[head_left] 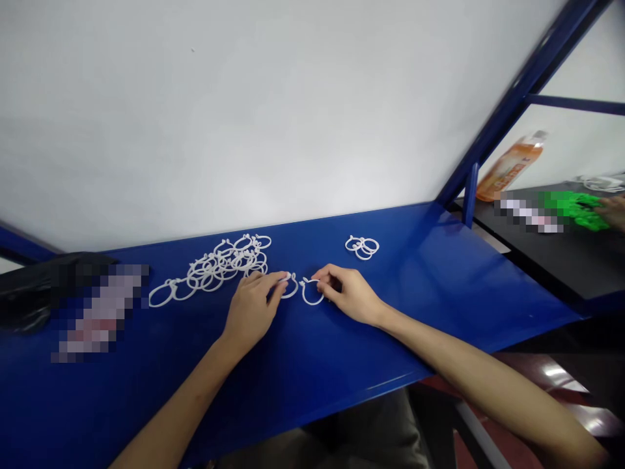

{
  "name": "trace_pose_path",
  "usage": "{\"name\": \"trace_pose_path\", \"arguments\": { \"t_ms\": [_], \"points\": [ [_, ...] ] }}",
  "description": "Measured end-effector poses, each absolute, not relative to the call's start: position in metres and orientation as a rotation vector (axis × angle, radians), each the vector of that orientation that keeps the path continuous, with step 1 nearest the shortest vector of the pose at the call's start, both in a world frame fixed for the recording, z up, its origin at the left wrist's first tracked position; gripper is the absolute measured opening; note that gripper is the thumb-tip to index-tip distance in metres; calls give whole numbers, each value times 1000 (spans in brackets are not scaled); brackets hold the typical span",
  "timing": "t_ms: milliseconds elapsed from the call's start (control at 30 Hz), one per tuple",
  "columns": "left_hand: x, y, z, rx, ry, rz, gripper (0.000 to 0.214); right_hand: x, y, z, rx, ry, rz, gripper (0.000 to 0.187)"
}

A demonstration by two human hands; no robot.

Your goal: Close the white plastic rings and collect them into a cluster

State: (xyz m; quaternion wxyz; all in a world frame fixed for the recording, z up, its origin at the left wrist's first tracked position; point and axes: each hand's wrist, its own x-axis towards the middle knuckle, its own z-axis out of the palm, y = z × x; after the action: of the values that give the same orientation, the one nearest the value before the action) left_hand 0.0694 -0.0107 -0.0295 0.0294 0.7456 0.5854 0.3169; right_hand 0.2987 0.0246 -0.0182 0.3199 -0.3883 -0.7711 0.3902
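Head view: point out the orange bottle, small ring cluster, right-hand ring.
orange bottle [510, 166], head view, body.
small ring cluster [362, 247], head view, middle.
right-hand ring [312, 303], head view, lower arc.

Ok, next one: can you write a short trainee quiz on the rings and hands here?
1. True or false: the left hand and right hand each finger one white ring, the left ring and the right ring.
2. Which lies farther from the big ring pile? A) small ring cluster B) left ring
3. Fill in: the bottle on the neighbouring table is ___.
Key: 1 true; 2 A; 3 orange.
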Motion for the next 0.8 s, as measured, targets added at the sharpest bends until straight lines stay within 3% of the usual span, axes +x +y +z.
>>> {"name": "trace_pose_path", "arguments": {
  "t_ms": [233,467,800],
  "points": [
    [62,-8,-27,2423,2041,1007,33,301,25,-19,-1005,-1983,986,13],
    [90,-26,-13,2196,1656,1062,19,298,18,-15,-913,-1999,946,15],
    [99,-30,-21,2099,1562,1166,16,298,11,-14,-780,-2089,856,13]
  ]
}}
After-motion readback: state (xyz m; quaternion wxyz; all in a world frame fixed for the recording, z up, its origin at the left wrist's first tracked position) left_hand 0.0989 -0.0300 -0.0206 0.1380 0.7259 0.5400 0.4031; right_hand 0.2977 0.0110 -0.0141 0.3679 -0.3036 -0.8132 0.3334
